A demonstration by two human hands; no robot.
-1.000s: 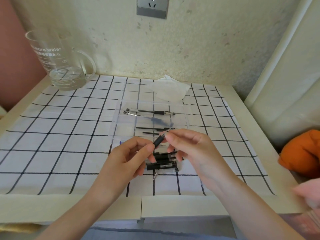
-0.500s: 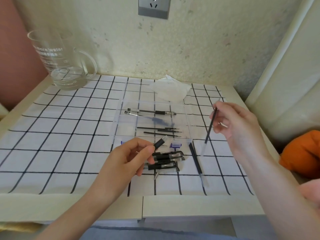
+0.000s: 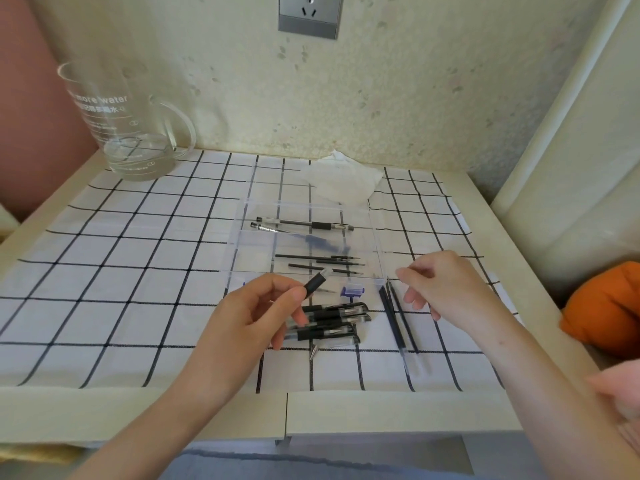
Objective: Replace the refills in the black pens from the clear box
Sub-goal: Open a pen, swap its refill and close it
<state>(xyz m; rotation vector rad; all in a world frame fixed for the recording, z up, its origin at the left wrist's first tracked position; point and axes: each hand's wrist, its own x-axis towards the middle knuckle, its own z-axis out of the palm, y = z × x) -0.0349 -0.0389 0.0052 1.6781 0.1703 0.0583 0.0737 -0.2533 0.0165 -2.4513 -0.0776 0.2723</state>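
Left hand: the left hand point(image 3: 256, 317) pinches a short clear plastic pen barrel with a black grip point(image 3: 314, 285) between thumb and fingers, its far end tilted up toward the box. We cannot tell whether anything is inside it.
Right hand: the right hand point(image 3: 446, 289) hovers with loosely spread fingers, and we see nothing in it. It is just above two long thin black refills point(image 3: 398, 320) lying loose on the cloth.
Task's things: the clear plastic compartment box point(image 3: 252, 251) sits mid-table on the white cloth with black checks point(image 3: 138, 271). Thin black boxed refills point(image 3: 322, 263) lie in its near compartment. A heap of black-gripped pens point(image 3: 329, 320) lies just in front of it.
Mix-up risk: the loose refills look much like the boxed ones. We judge that picking from the cloth could put an old one back in.
Lost-part risk: a small silver cone tip point(image 3: 313, 351) lies loose by the heap, toward the table's near edge. A sweeping wrist could knock it off, and we think a pen could not close without it.
Insertion risk: the barrel is held at a slant in one hand. A thin refill could miss its mouth or bend.
Spill risk: the glass water jug point(image 3: 128, 133) stands well apart, so we rate this low.
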